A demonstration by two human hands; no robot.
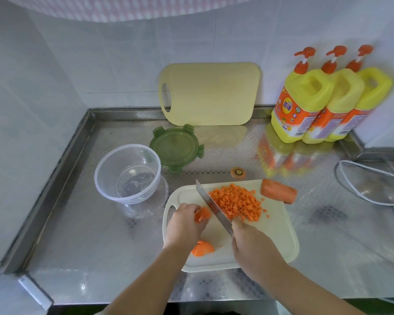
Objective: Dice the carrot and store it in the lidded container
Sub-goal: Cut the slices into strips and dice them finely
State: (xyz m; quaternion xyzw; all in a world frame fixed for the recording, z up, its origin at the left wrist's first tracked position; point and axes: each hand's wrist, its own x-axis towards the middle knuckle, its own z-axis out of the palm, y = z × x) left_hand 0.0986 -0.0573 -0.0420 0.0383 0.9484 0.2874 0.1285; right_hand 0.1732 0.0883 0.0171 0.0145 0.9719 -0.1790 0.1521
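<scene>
A pale cutting board (275,233) lies on the steel counter. On it sits a heap of diced carrot (237,202). My left hand (184,222) holds a carrot piece (202,215) down on the board. My right hand (253,244) grips a knife (210,204) whose blade stands between that piece and the heap. Another carrot slice (203,248) lies by my left wrist. A large carrot chunk (278,190) rests on the board's far right corner. The clear round container (127,173) stands empty to the left, with its green lid (176,148) beside it.
A second cutting board (210,94) leans on the tiled back wall. Three yellow detergent bottles (323,103) stand at the back right. A carrot end (238,172) lies behind the board. A glass lid (371,183) lies at the right edge. A raised steel rim borders the counter's left.
</scene>
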